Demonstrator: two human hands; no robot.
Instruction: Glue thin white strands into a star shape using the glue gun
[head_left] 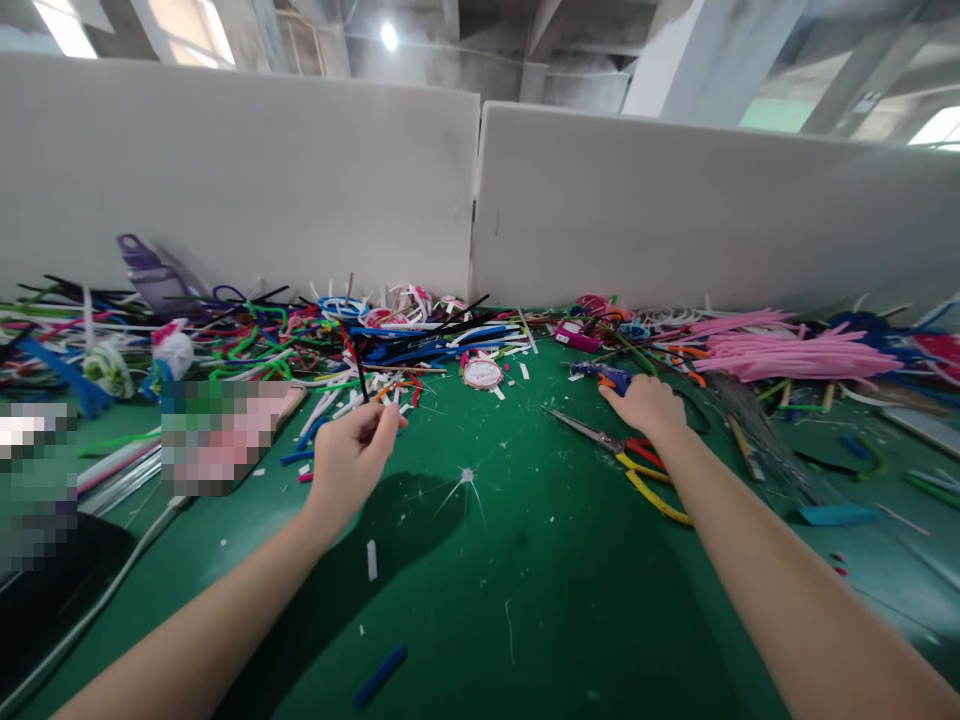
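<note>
My left hand [351, 460] is closed in a pinch, with a thin black pipe cleaner [361, 375] standing up out of the fingers. On the right, my right hand [646, 408] is wrapped around a blue glue gun [613, 378], its nozzle pointing left; much of its body is hidden by the hand. Scissors [634, 455] with yellow and red handles lie just below that hand, blades toward the upper left. A small round white piece with a pinkish edge [481, 372] rests on the green table [525, 600] between both hands.
Piles of coloured pipe cleaners [435, 340] line the white partition [300, 180], with a pink bundle [795, 350] at right. A purple bottle [154, 280] leans at left. A blurred-out phone [232, 440] trails a white cable [112, 590]. A blue piece [380, 676] lies in front.
</note>
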